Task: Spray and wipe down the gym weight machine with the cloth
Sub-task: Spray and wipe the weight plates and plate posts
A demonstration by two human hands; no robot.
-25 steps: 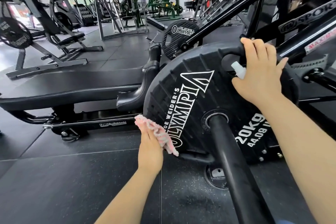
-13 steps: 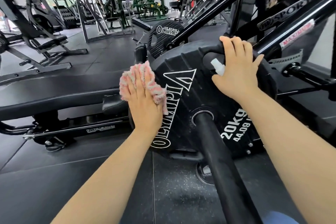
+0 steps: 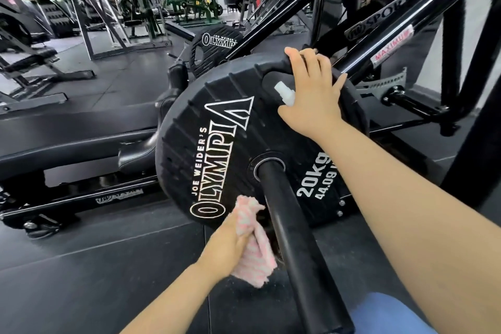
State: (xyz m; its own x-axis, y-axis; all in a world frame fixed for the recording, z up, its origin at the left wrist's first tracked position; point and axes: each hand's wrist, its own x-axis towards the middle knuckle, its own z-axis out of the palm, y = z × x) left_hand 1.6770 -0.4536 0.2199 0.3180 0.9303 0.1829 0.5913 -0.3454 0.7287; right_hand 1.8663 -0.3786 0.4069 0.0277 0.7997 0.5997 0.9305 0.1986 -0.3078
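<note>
Head view: left hand grips cloth, hanging lengthwise downward; right hand clutches bottle.

A gym: weight plates, padded benches, green machines.

Two bare forearms without sleeves, watch or jewellery lead to an ungloved left hand and right hand, while light-blue clothing shows at the frame's lower right edge.
</note>
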